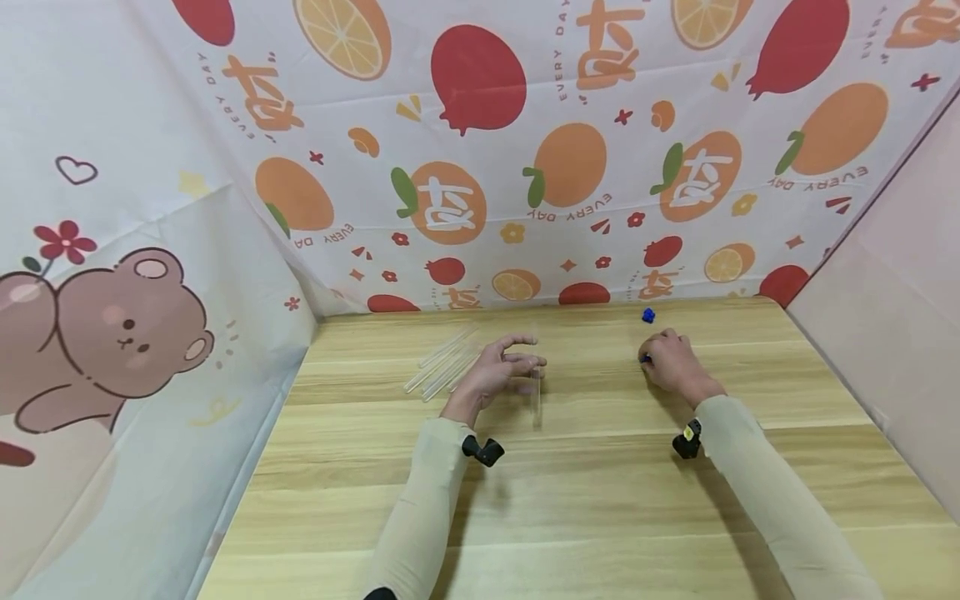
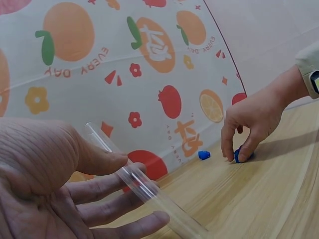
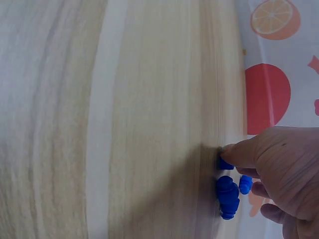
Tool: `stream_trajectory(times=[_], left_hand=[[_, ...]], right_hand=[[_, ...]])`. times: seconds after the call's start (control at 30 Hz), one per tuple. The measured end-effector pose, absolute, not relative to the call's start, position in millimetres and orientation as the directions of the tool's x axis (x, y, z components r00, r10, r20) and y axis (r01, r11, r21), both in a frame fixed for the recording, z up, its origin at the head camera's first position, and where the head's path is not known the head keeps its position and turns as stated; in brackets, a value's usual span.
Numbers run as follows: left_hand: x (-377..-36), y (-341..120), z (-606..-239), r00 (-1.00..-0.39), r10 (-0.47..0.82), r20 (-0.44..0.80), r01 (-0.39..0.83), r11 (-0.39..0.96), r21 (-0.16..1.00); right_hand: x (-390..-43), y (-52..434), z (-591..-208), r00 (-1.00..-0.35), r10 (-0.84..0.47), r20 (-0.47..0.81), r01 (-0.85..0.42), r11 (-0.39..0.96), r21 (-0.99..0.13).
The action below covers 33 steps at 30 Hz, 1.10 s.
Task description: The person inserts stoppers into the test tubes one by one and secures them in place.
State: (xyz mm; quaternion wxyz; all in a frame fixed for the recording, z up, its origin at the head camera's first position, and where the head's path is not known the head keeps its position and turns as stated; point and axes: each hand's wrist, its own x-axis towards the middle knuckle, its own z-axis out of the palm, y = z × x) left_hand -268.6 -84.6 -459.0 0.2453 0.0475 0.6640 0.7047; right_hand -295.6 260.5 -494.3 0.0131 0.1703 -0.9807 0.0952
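My left hand [image 1: 497, 372] pinches a clear test tube [image 2: 175, 215] between thumb and fingers, and the tube slants down above the table. Over at the right, my right hand [image 1: 670, 364] reaches down to the tabletop, its thumb and fingertips pinching a small blue cap [image 3: 225, 163]. Close by the right hand lie more blue caps [image 3: 228, 197], partly hidden by the fingers in the head view. Farther back stands another blue piece [image 1: 648, 315], near the wall.
Several clear tubes [image 1: 442, 367] lie side by side on the wooden table [image 1: 585, 500], to the left of my left hand. A fruit-print cloth [image 1: 480, 200] hangs along the back edge. Cloth walls [image 1: 97, 417] also border the left and right sides.
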Motion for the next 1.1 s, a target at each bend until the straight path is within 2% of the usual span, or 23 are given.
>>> stream_trajectory(times=[0.33,0.93,1.1], left_hand=[[-269.7,-86.1,-459.4,-0.884,0.401,-0.241,-0.266,-0.006,0.964],[-269.7,-85.2,-462.7,-0.872,0.417,-0.256,-0.287,-0.011,0.958],[-269.5,-84.7,-461.9,-0.876,0.412,-0.250,-0.277,-0.008,0.961]], right_hand=[[-299.0,261.6,-489.1,-0.941,-0.329,0.082,-0.336,0.938,-0.089],[-299.0,263.9,-490.4,-0.939,-0.345,0.004,-0.344,0.934,-0.099],[-300.6,264.9,-491.8,-0.932,-0.360,0.027,-0.361,0.925,-0.115]])
